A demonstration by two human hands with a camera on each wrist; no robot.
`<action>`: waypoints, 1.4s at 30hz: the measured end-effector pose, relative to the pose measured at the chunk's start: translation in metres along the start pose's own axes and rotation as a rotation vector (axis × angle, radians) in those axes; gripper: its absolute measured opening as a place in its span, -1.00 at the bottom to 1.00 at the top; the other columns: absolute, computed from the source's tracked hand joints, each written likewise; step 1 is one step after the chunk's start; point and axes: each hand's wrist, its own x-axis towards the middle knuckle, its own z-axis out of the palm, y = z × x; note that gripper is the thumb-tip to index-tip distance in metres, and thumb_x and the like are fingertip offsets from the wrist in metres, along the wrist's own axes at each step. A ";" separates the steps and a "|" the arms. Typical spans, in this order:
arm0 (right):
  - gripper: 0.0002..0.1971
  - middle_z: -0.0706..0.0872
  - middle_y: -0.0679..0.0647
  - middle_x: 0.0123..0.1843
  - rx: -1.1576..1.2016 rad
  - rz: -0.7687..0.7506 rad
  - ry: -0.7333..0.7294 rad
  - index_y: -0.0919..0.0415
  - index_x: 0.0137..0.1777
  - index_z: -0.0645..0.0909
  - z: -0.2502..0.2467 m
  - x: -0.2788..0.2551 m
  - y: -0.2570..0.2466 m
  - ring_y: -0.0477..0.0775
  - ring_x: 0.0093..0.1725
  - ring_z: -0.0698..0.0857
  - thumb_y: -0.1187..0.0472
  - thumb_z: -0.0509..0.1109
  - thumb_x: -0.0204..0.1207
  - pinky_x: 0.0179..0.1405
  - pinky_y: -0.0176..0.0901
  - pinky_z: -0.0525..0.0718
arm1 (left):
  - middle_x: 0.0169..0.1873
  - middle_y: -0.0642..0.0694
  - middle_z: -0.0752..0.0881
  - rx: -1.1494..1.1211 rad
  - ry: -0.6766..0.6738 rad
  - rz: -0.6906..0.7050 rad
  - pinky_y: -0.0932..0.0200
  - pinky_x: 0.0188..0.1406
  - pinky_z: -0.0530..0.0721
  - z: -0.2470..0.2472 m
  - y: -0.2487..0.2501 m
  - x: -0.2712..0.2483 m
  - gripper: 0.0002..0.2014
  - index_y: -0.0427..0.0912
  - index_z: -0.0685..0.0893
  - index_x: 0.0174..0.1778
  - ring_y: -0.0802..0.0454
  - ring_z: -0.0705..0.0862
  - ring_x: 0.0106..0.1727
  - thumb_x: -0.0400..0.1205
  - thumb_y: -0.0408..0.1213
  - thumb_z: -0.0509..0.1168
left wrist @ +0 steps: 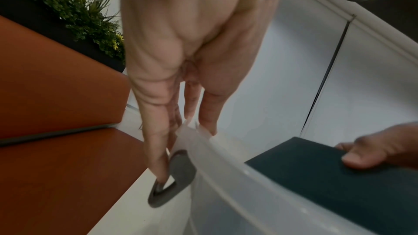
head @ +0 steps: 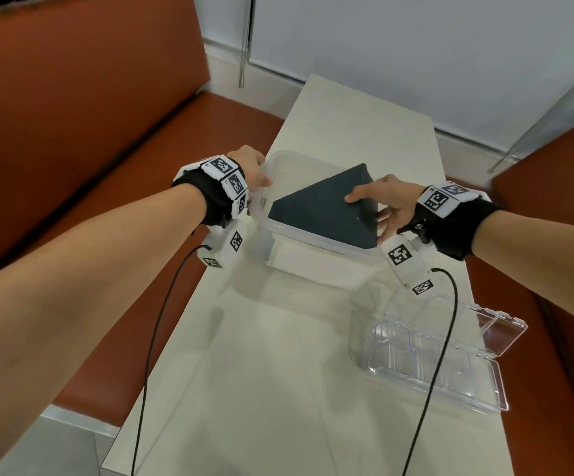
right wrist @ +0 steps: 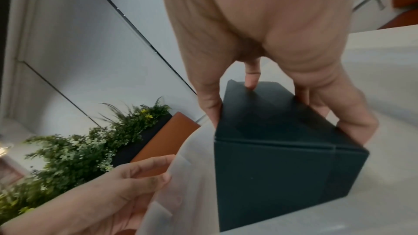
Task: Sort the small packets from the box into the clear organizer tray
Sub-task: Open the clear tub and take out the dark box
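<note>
Head view hid plenty: no packets showed anywhere, the dark box [head: 327, 207] was closed, and the frosted bin [head: 280, 166] around it blurred everything low inside. The left hand's fingertips were tucked behind the bin's far-left corner there, and both wrist views were smeared with motion. Left wrist view caught a grey handle [left wrist: 172, 176] on the bin's outer wall, though how it was fixed could not be made out. The bin stood on a pale table [head: 261, 372] between orange benches [head: 72, 115], with green plants [right wrist: 74, 151] behind one bench back. Nearer the person and to the right, well apart from the bin, the clear organizer tray [head: 426, 352] lay with its lid swung open, its compartments showing nothing inside; black cables from the wrist cameras crossed in front of it. Now the grips! The left hand [head: 253, 170] pinched the bin's rim at that corner, thumb inside, fingers [left wrist: 158, 140] running down the outside past the handle. The right hand [head: 390, 204] clamped the box, thumb [right wrist: 209, 103] on one side, fingers [right wrist: 353, 117] down the opposite side, one fingertip pressing the top edge. The box sat tilted, one corner raised above the rim, its lower part inside the bin, touching only those right fingers so far as could be seen.
</note>
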 end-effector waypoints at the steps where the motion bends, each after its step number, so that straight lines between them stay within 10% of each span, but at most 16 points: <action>1: -0.24 0.45 0.28 0.44 0.006 -0.018 0.029 0.27 0.52 0.27 0.001 -0.003 -0.004 0.41 0.34 0.55 0.18 0.58 0.40 0.16 0.48 0.61 | 0.34 -0.24 0.65 -0.009 0.008 0.003 -0.18 0.24 0.69 0.000 -0.001 0.000 -0.47 -0.17 0.50 0.51 -0.25 0.72 0.17 0.61 -0.26 0.43; 7: -0.21 0.54 0.29 0.38 -0.059 -0.125 0.146 0.31 0.47 0.38 -0.023 -0.033 -0.028 0.41 0.24 0.63 0.08 0.63 0.30 0.06 0.40 0.69 | 0.32 -0.27 0.65 -0.012 0.078 0.002 -0.14 0.24 0.69 0.005 -0.003 -0.003 -0.50 -0.25 0.53 0.47 -0.26 0.70 0.21 0.61 -0.25 0.43; 11: -0.62 0.59 0.27 0.31 0.026 -0.173 0.169 0.18 0.14 0.59 -0.054 -0.068 -0.035 0.38 0.22 0.65 0.12 0.57 0.38 0.19 0.41 0.63 | 0.39 -0.27 0.59 0.016 0.245 0.075 -0.01 0.33 0.61 0.001 0.003 -0.011 -0.54 -0.30 0.52 0.47 -0.22 0.60 0.36 0.67 -0.21 0.35; 16: -0.81 0.60 0.17 0.13 0.232 -0.209 0.106 0.02 0.03 0.56 -0.086 -0.129 -0.023 0.24 0.09 0.66 0.16 0.47 0.47 -0.26 0.24 0.71 | 0.30 -0.20 0.67 -0.075 0.375 0.299 0.03 0.29 0.62 -0.017 0.022 -0.042 -0.57 -0.22 0.57 0.42 -0.13 0.64 0.31 0.71 -0.06 0.24; 20: -0.80 0.56 0.23 0.28 0.443 -0.246 0.009 0.01 0.13 0.59 -0.096 -0.168 0.010 0.26 0.15 0.71 0.14 0.41 0.52 -0.29 0.12 0.77 | 0.21 -0.16 0.69 -0.299 0.164 0.245 -0.04 -0.07 0.79 -0.028 0.027 -0.083 -0.51 -0.16 0.56 0.36 -0.12 0.71 0.17 0.73 0.15 0.12; 25: -0.79 0.61 0.16 0.38 0.550 -0.263 -0.127 0.05 0.19 0.58 -0.071 -0.183 0.058 0.27 0.31 0.68 0.10 0.33 0.58 0.22 0.29 0.66 | 0.16 -0.14 0.77 -0.644 -0.304 0.106 -0.22 -0.13 0.78 -0.023 0.010 -0.145 -0.56 0.00 0.61 0.31 -0.16 0.77 0.13 0.70 0.21 0.12; 33: -0.80 0.63 0.18 0.11 0.470 -0.170 -0.255 0.07 0.16 0.64 0.015 -0.174 0.152 0.20 0.02 0.69 0.16 0.30 0.58 -0.01 0.44 0.72 | 0.06 -0.04 0.81 -0.388 -0.414 -0.037 -0.06 -0.21 0.80 0.002 -0.071 -0.202 -0.64 0.11 0.61 0.29 -0.02 0.80 0.06 0.64 0.15 0.26; 42: -0.50 0.51 0.20 0.20 0.414 0.045 -0.278 0.17 0.45 0.26 0.106 -0.146 0.210 0.28 0.05 0.66 0.28 0.34 0.55 -0.10 0.44 0.73 | 0.23 -0.01 0.67 -0.402 -0.379 -0.205 -0.26 0.11 0.72 0.059 -0.128 -0.214 -0.67 0.08 0.49 0.41 -0.02 0.65 0.21 0.71 -0.05 0.26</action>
